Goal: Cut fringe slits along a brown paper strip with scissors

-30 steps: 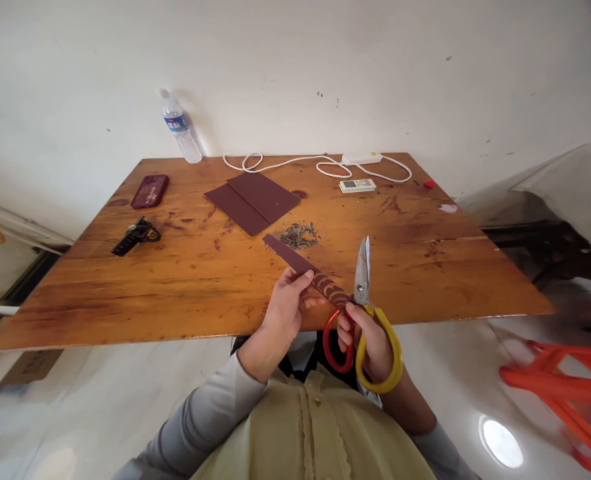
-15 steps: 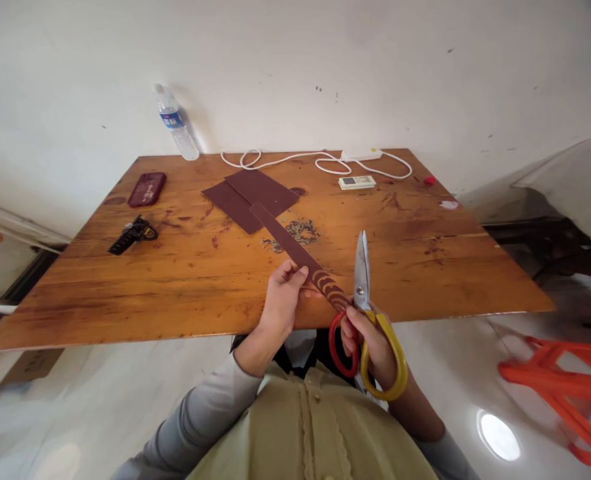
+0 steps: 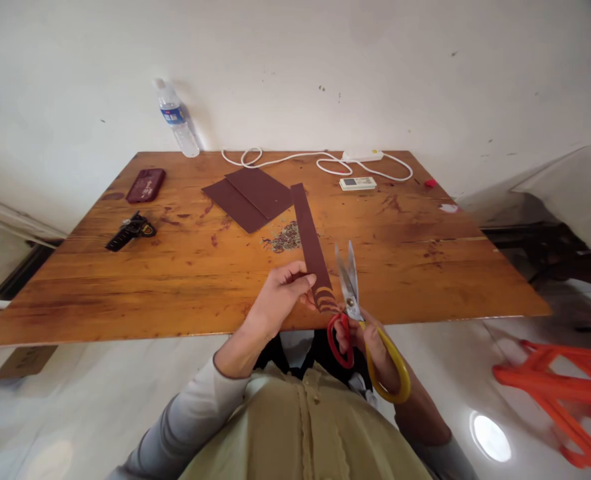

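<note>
Between thumb and fingers, my left hand pinches a long dark-maroon paper strip near its lower end. Curved slits show in that end, with the table's colour visible through them. My right hand has its fingers through the red and yellow handles of a pair of scissors. The blades are a little apart, point away from me and stand just right of the strip. Behind the strip lie a heap of small cut scraps and overlapping maroon paper sheets.
The wooden table carries a dark red phone, a black hair clip-like item, a white remote and a white power strip with its cord. A water bottle leans by the wall. An orange stool stands right.
The strip has swung to the right and points more straight away from me. The scissors have turned leftward, and their blades have opened a little.
</note>
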The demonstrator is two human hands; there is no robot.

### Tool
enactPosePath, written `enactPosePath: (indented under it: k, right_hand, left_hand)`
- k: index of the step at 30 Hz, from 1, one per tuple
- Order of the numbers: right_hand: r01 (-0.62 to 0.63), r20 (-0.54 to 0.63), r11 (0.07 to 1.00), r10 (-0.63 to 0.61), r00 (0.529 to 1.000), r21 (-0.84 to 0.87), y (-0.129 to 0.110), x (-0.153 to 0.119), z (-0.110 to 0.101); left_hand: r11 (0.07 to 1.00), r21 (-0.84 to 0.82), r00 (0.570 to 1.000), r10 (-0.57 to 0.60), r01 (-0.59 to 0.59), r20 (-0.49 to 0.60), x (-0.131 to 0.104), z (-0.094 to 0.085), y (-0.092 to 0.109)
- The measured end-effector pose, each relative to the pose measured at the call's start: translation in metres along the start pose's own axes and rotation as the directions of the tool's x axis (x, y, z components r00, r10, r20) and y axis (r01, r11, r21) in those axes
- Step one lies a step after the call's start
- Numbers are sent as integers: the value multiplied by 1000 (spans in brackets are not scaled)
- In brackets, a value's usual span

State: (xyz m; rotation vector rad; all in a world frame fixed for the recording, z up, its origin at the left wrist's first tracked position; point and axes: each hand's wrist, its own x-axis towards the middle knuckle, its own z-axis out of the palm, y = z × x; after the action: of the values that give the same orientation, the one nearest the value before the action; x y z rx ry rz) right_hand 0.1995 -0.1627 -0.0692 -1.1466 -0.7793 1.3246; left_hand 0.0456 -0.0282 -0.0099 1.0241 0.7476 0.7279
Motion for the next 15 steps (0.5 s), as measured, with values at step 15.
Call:
enactPosePath:
  k: [15]
  right_hand:
    - [87,153,984,-63,986,-155,-3,-10,24]
  left_hand:
    - [942,320,993,114,-99,-27,2,-2,6]
